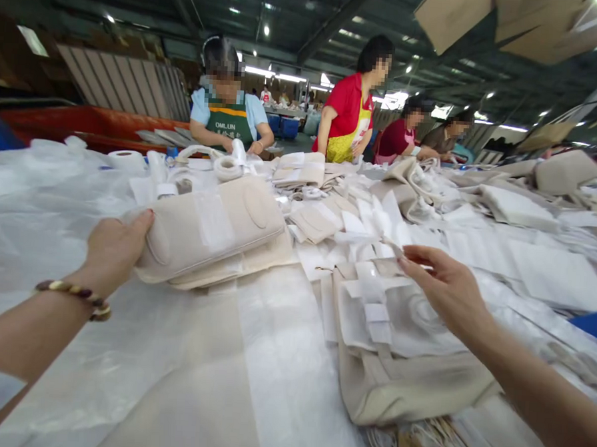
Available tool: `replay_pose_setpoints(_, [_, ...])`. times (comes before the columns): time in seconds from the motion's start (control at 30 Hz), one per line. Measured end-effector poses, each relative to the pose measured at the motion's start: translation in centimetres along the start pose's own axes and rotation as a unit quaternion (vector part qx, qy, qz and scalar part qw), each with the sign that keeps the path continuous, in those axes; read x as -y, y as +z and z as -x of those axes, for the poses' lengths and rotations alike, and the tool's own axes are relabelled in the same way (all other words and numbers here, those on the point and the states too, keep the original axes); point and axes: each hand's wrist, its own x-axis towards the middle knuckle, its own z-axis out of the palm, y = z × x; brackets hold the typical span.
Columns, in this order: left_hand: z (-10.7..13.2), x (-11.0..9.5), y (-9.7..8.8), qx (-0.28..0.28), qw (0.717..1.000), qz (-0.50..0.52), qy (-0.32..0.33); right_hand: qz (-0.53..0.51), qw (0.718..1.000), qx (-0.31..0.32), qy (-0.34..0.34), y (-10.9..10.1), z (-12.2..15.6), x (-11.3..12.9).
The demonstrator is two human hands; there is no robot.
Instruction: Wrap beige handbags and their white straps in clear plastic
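Note:
My left hand (120, 244) grips the left end of a beige bag (203, 228), with the thumb on top. A translucent white band wraps the bag's middle, and the bag is tilted. Another flat beige piece (246, 264) lies just beneath it. My right hand (438, 277) reaches in from the right, thumb and forefinger closed at their tips on something thin that I cannot make out. Below that hand lies a larger beige bag (384, 388), with white paper (418, 316) on it and a white wrap (377, 308) around its strap or handle.
Clear plastic sheeting (51, 250) covers the left of the table. White tape rolls (228, 168) stand at the back. Beige bags and white sheets (551, 263) heap up on the right. Cords (422, 443) lie at the front. Several co-workers, one in a green apron (226, 126), stand opposite.

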Motion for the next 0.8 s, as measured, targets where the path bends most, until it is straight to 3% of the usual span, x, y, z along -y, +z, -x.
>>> replay_pose_setpoints(0.1, [2.4,-2.0,-0.7,-0.038,0.991,-0.127,-0.004,0.086,0.990,-0.035,0.102,-4.3,2.4,-4.6])
replay_pose_setpoints(0.2, [7.0,-3.5,0.1,-0.071,0.975,-0.127,0.169,0.076,0.979,-0.003,0.191,-6.3,3.9,-7.6])
replay_pose_setpoints(0.23, [9.2,-3.8,0.8,-0.042,0.971,-0.100,0.215,0.053,0.978,0.007,0.203,-6.6,4.2,-8.4])
replay_pose_setpoints(0.27, [11.7,-4.0,1.7,0.024,0.970,-0.057,0.234,0.027,0.978,0.009,0.207,-6.8,4.5,-9.2])
replay_pose_setpoints(0.33, [17.2,-4.2,4.1,0.226,0.963,0.055,0.138,-0.043,0.976,-0.008,0.213,-7.1,4.7,-10.6])
replay_pose_setpoints(0.4, [22.5,-4.3,6.9,0.394,0.908,0.143,-0.023,-0.117,0.966,-0.024,0.230,-7.3,5.0,-12.0])
replay_pose_setpoints(0.43, [24.7,-4.4,8.4,0.430,0.879,0.184,-0.098,-0.148,0.958,-0.027,0.245,-7.3,5.1,-12.7])
replay_pose_setpoints(0.47, [26.4,-4.4,9.9,0.443,0.858,0.216,-0.147,-0.175,0.948,-0.031,0.265,-7.2,5.2,-13.3])
replay_pose_setpoints(0.57, [28.5,-4.7,13.6,0.459,0.828,0.260,-0.186,-0.255,0.913,-0.043,0.316,-6.9,5.8,-14.4])
replay_pose_setpoints(0.67, [27.9,-5.0,16.0,0.454,0.821,0.277,-0.206,-0.342,0.881,-0.062,0.320,-6.1,6.4,-15.1])
replay_pose_setpoints(0.8, [26.9,-6.0,17.9,0.436,0.819,0.289,-0.237,-0.380,0.873,-0.114,0.285,-5.0,6.6,-15.9])
